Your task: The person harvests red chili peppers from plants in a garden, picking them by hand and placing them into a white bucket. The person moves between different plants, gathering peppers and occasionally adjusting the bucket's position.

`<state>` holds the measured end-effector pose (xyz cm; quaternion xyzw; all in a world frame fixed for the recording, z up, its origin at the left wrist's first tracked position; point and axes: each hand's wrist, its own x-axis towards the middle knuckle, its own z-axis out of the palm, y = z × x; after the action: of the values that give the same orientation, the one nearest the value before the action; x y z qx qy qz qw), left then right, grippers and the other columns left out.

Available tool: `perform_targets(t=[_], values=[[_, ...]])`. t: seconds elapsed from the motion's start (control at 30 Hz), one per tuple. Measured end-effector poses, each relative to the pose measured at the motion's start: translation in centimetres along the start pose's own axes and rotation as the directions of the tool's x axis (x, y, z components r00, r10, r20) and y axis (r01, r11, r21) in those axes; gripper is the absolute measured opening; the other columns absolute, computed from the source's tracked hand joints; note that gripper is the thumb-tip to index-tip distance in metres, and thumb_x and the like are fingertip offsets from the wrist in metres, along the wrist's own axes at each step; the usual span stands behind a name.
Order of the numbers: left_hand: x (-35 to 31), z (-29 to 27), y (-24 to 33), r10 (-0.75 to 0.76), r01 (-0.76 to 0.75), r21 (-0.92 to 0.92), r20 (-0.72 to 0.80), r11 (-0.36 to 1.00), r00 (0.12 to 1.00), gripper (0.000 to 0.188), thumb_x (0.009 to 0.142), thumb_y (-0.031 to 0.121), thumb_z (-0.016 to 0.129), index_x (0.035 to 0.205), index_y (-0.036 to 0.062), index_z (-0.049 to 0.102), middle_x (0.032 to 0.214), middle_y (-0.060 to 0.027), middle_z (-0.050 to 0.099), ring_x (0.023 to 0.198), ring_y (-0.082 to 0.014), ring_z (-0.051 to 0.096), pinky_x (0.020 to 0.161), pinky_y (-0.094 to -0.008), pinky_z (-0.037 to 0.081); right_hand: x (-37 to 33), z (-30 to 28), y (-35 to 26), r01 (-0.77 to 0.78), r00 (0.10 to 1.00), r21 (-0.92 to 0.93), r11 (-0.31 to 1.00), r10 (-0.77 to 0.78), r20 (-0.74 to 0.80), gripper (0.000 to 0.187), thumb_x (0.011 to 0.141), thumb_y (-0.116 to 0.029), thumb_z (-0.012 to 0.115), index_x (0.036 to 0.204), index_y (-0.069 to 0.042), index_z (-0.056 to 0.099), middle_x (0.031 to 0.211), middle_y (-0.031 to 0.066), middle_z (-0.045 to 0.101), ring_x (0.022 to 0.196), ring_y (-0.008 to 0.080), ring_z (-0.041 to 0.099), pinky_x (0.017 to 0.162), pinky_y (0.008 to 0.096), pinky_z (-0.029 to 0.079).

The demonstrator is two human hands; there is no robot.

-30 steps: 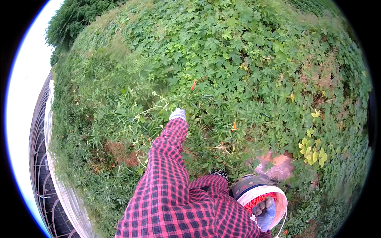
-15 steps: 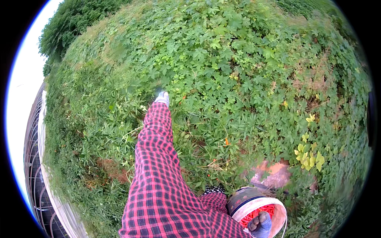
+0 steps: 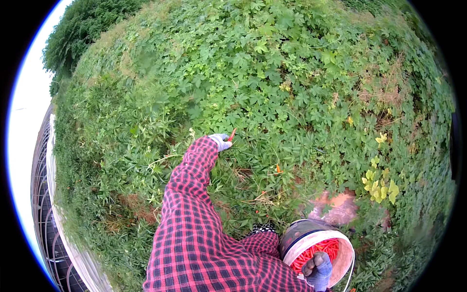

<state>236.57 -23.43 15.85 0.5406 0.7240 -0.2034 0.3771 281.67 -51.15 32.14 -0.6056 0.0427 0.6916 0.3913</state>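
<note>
In my gloved left hand (image 3: 222, 141), stretched out over the plants, the fingers are closed around a slim red chili pepper (image 3: 232, 135) that points up and to the right. At the lower right stands a dark bucket with a white rim (image 3: 344, 246), tilted toward me. Many red chili peppers (image 3: 315, 253) lie inside it. My right hand (image 3: 318, 270), in a grey-blue glove with dark fingertips, curls over the bucket's near rim and grips it. An orange chili pepper (image 3: 278, 169) shows among the leaves ahead of the bucket.
Dense green vines (image 3: 253, 63) climb ahead and to the right. Low leafy plants (image 3: 121, 160) spread on the left. Beyond the bucket lies a bare reddish patch (image 3: 335, 208). A hooped frame (image 3: 46, 209) with pale sheeting (image 3: 73, 243) runs along the left edge.
My left hand has drawn back from the foliage, down and to the right, and a red chili pepper now shows in it. My right hand stays at the bucket, which appears slightly higher.
</note>
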Motion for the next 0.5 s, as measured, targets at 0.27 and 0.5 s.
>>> perform_targets(t=[0.27,0.5], values=[[-0.9,0.0,-1.2,-0.196,0.209,0.238,-0.079,0.948,0.977,0.05,0.076,0.051,0.056,0.114,0.0191,0.057,0.11,-0.0054,0.06,0.104,-0.0228,0.055,0.089,-0.035,0.042,-0.6,-0.1,-0.2,-0.005,0.999,0.062,0.998,0.007,-0.033,0.011,0.084,-0.018,0.058,0.089,-0.011,0.053,0.064,0.0008,0.047,0.053,0.0133,0.045,0.047,0.0248,0.04],[-5.8,2.8,-3.0,-0.076,0.153,0.231,-0.311,0.961,0.947,0.026,0.076,0.034,0.059,0.096,0.0191,0.065,0.1,-0.006,0.059,0.096,-0.0226,0.057,0.082,-0.0348,0.044,-2.0,0.6,0.2,0.022,0.999,0.137,0.99,-0.028,0.042,0.009,0.086,-0.018,0.055,0.083,-0.011,0.05,0.065,-0.0004,0.047,0.053,0.013,0.043,0.049,0.0256,0.039]])
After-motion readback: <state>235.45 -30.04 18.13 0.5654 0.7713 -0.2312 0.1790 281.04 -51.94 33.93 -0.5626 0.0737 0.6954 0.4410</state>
